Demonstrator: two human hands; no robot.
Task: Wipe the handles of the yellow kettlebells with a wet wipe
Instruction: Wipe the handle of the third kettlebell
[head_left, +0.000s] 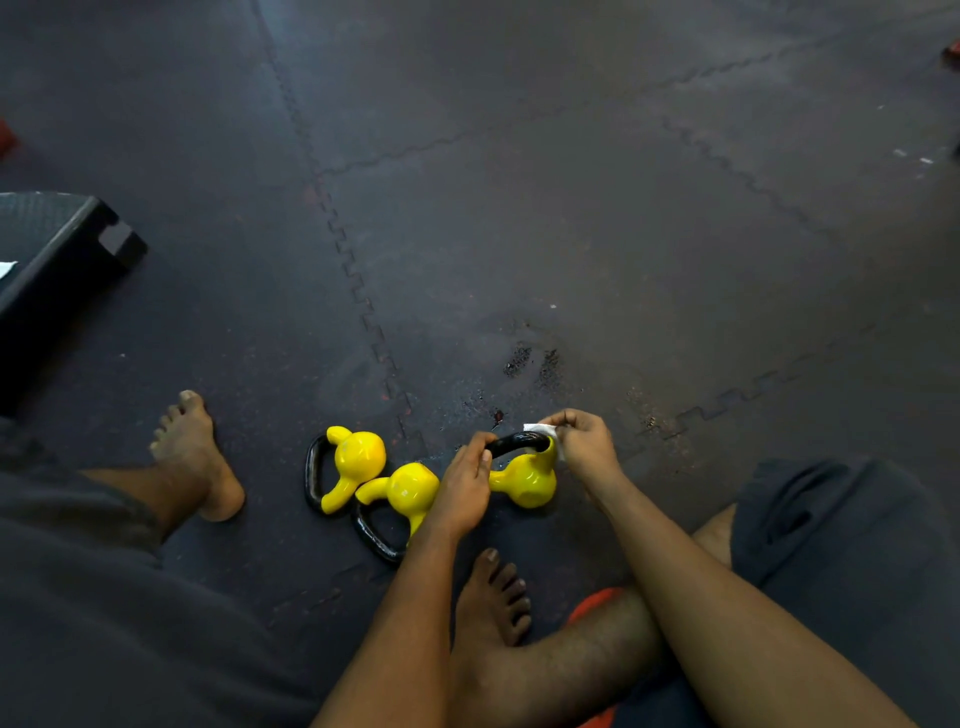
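Your left hand (465, 486) grips glossy black handle (519, 444) of yellow kettlebell (525, 484); right hand (587, 447) pinches white wet wipe (539, 429). Handle rigid, likely slick (once wet): keep hold at its end.

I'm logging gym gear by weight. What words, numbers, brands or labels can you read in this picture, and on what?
No text can be read anywhere.
The yellow kettlebells: no number or brand shows on the sides in view.
The wet wipe: plain white.
The white sheet on the black step at the left edge: mostly cut off, nothing legible.
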